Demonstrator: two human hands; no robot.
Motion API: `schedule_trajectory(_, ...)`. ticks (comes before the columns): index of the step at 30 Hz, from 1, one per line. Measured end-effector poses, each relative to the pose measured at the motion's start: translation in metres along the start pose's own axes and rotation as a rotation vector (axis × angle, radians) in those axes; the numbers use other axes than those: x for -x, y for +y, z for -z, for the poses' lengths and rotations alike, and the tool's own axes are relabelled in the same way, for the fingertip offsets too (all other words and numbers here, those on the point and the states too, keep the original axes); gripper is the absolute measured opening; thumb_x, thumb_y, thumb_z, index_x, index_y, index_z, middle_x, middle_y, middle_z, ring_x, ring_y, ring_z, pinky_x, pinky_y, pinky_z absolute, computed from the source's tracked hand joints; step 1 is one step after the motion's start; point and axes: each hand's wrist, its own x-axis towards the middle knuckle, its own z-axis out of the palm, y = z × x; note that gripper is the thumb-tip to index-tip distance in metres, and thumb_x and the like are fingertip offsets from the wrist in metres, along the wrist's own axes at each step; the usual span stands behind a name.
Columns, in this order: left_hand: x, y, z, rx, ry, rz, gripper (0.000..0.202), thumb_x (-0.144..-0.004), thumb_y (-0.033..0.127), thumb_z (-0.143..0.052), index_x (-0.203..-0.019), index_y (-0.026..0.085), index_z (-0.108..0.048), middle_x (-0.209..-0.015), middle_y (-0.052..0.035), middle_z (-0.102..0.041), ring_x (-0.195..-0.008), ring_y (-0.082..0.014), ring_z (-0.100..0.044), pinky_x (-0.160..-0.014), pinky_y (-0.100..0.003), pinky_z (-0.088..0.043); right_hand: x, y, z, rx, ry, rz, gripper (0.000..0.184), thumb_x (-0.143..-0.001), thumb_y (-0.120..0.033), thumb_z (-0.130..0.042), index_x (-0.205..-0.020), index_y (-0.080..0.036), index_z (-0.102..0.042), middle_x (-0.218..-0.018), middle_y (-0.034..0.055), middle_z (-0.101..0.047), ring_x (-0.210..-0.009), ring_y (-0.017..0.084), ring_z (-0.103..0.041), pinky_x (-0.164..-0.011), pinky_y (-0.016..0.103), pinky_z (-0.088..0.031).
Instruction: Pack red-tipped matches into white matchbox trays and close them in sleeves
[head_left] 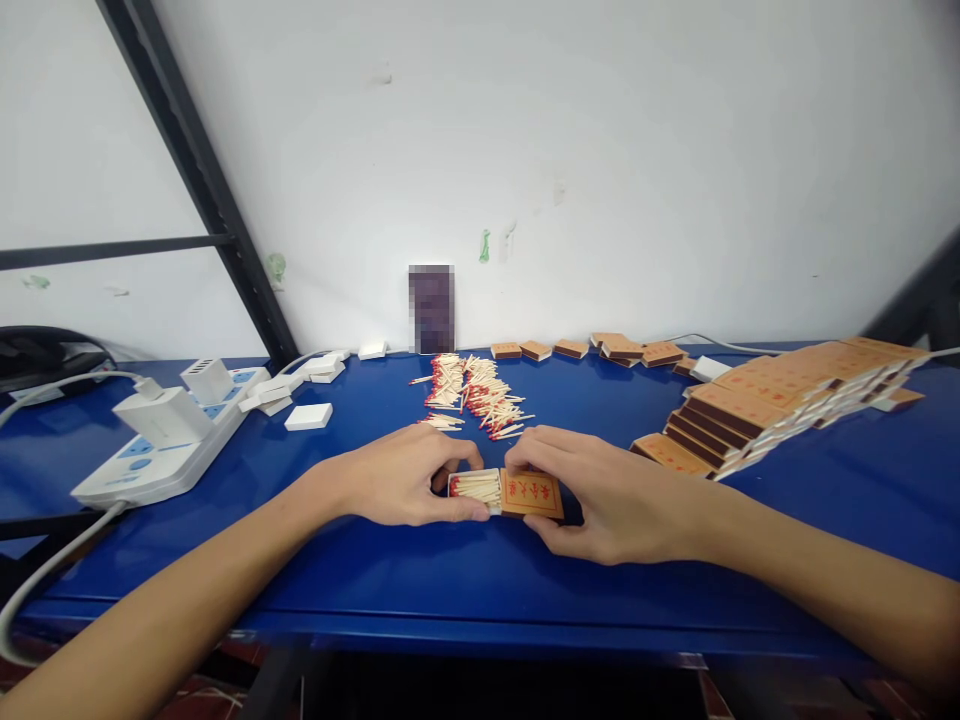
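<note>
My left hand point(420, 478) pinches a white matchbox tray point(495, 510) by its long sides. Matches point(476, 488) with red heads fill the tray, their heads toward the left. Around the tray's right end sits an orange matchbox sleeve point(531, 492) with red characters, so the box is partly slid out. My right hand point(592, 495) grips that sleeve between thumb and fingers. Just beyond the hands, loose matches lie in two heaps, a left heap point(448, 385) and a right heap point(491, 395).
Stacked matchboxes point(757, 390) cover the right of the blue table point(360, 575). More matchboxes point(619, 346) lie along the wall. White trays point(308, 416) lie at left, near a power strip point(180, 450) with plugs and a cable. A dark pixelated rectangle point(432, 308) stands against the wall.
</note>
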Motion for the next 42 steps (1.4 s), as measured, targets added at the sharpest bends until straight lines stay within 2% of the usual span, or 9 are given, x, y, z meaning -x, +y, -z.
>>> schedule_trajectory(8,0.0,0.0,0.0,-0.015,0.018,-0.035,0.036,-0.086,0.052,-0.058,-0.093,0.017,-0.064,-0.067,0.002,-0.058,-0.057,-0.0115,-0.052,-0.053,-0.023,-0.035,-0.001,0.005,-0.001,0.057,0.023,0.044,0.02,-0.076,-0.02,-0.064,-0.093,-0.02,-0.054,-0.09,0.0033,-0.059,-0.078,0.016,-0.053,-0.067,0.028,-0.043)
schedule_trajectory(20,0.001,-0.001,0.0,-0.014,-0.023,-0.045,0.04,-0.087,0.055,-0.058,-0.104,0.02,-0.068,-0.075,-0.0007,-0.066,-0.062,-0.0117,-0.055,-0.058,-0.024,-0.037,-0.002,0.003,-0.001,0.071,0.009,0.084,0.012,-0.08,-0.022,-0.06,-0.088,-0.02,-0.051,-0.086,0.003,-0.056,-0.08,0.017,-0.05,-0.07,0.03,-0.04)
schedule_trajectory(27,-0.002,-0.004,-0.002,0.025,-0.021,-0.07,0.041,-0.089,0.053,-0.055,-0.105,0.017,-0.068,-0.071,-0.0001,-0.062,-0.059,-0.0107,-0.052,-0.055,-0.022,-0.036,-0.003,0.003,0.0,0.071,-0.012,0.08,0.012,-0.08,-0.02,-0.06,-0.086,-0.02,-0.05,-0.085,0.0027,-0.056,-0.08,0.018,-0.05,-0.071,0.03,-0.039)
schedule_trajectory(33,-0.002,-0.005,-0.005,0.009,0.016,-0.092,0.032,-0.093,0.042,-0.053,-0.109,0.018,-0.067,-0.077,-0.0006,-0.065,-0.061,-0.0102,-0.053,-0.057,-0.021,-0.037,-0.003,0.006,-0.002,0.043,-0.01,0.084,0.015,-0.079,-0.02,-0.062,-0.088,-0.02,-0.049,-0.087,0.0021,-0.055,-0.082,0.017,-0.049,-0.072,0.029,-0.04)
schedule_trajectory(42,-0.005,-0.01,-0.008,0.054,0.034,-0.058,0.039,-0.089,0.05,-0.057,-0.11,0.019,-0.066,-0.07,0.0015,-0.058,-0.058,-0.01,-0.049,-0.055,-0.021,-0.037,-0.003,0.008,-0.003,-0.06,-0.032,0.056,0.016,-0.083,-0.023,-0.064,-0.092,-0.02,-0.051,-0.093,0.0022,-0.056,-0.086,0.016,-0.052,-0.077,0.029,-0.041)
